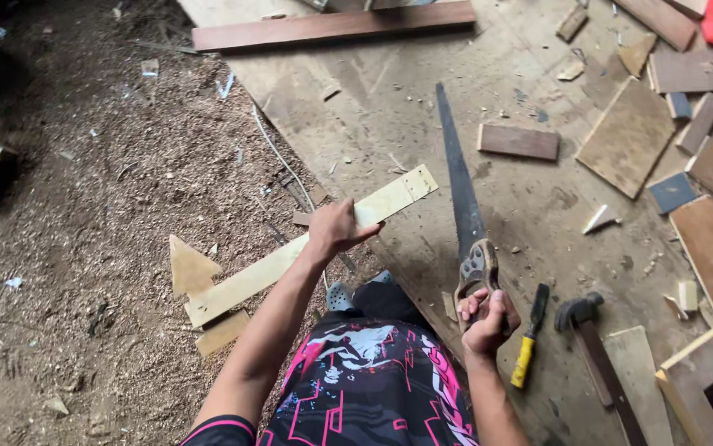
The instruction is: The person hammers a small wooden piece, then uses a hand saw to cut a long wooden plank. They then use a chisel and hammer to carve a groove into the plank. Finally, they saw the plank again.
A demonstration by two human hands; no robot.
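Your black shorts with the pink and white print (364, 372) fill the bottom of the view, and both forearms reach out from there. Your right hand (488, 318) sits at about five o'clock, its fingers (476, 304) wrapped tight round the worn wooden handle of the long dark-bladed handsaw (461, 194); the blade runs away from your fist toward twelve o'clock, flat over the scuffed plywood sheet (389, 91). Your left hand (336, 227) is near the centre, palm down on the long pale yellowish wooden strip (290, 252), fingers together and curled over its far edge, thumb pointing toward three o'clock. That strip lies slantwise, from seven o'clock up to one o'clock, passing under your palm, its lower end out over the sawdust-covered floor (84, 206). A pale triangular offcut (189, 266) lies just beside the strip's lower end. At four o'clock from your right hand lie a yellow-handled screwdriver (528, 340) and a dark-headed claw hammer (592, 339), near each other. Brown board offcuts (629, 136) are scattered toward two o'clock.
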